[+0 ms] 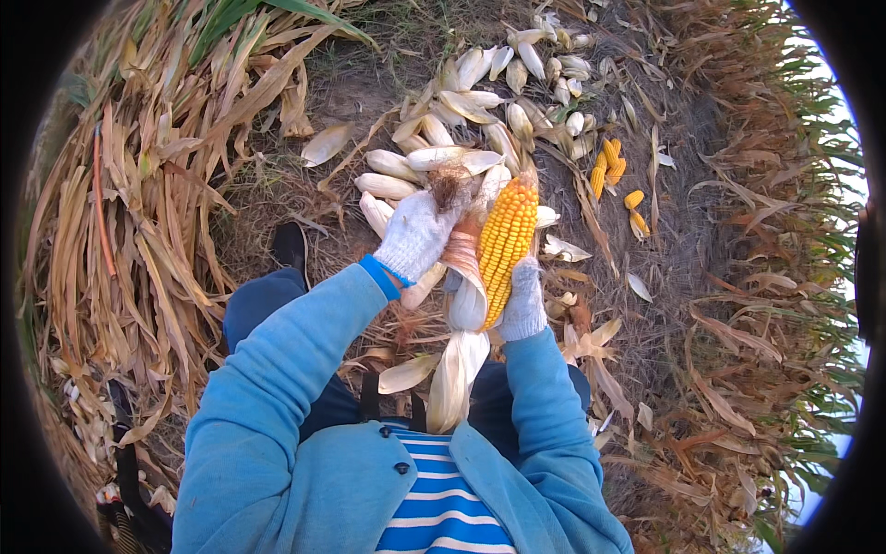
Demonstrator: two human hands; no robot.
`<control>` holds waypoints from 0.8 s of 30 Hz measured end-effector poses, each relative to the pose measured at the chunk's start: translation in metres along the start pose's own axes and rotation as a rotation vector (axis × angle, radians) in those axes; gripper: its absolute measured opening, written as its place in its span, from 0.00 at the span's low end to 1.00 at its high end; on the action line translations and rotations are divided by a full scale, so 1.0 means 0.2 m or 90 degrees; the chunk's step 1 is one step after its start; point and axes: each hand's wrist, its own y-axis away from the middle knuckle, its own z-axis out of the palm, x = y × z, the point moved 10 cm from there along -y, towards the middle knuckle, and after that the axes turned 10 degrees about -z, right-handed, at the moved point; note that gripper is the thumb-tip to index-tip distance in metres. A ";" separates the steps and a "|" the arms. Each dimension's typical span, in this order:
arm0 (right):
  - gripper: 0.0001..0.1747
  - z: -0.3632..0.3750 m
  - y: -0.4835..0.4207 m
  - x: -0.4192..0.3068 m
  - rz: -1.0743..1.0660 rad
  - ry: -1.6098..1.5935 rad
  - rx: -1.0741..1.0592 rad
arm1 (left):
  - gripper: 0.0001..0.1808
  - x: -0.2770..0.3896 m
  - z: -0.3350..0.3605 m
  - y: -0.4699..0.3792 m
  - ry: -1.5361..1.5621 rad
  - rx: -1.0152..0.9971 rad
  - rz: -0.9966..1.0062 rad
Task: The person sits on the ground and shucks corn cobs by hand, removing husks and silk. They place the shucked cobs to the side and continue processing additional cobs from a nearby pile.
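A large ear of yellow corn stands out of its partly peeled husk, kernels bare, in front of my body. My right hand, in a white knit glove, holds the ear from its right side near the lower end. Pulled-back husk leaves hang down on the ear's left and below it. My left hand, gloved the same way, grips the peeled husk and the brown silk at the upper left of the ear. The fingertips of both hands are partly hidden.
Many ears in pale husks lie in a heap beyond my hands. Several bare yellow ears rest on the soil to the right. Dry corn stalks are piled at the left, and dry leaves line the right side.
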 end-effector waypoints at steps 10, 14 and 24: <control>0.43 -0.12 -0.02 0.08 0.018 -0.027 0.013 | 0.22 -0.07 0.03 -0.04 0.423 0.015 -0.166; 0.40 -0.06 -0.04 0.11 0.055 -0.070 0.016 | 0.17 -0.05 0.07 -0.01 0.578 0.000 -0.163; 0.32 -0.11 -0.11 0.12 -0.030 0.044 0.080 | 0.17 -0.06 0.07 -0.02 0.542 -0.028 -0.160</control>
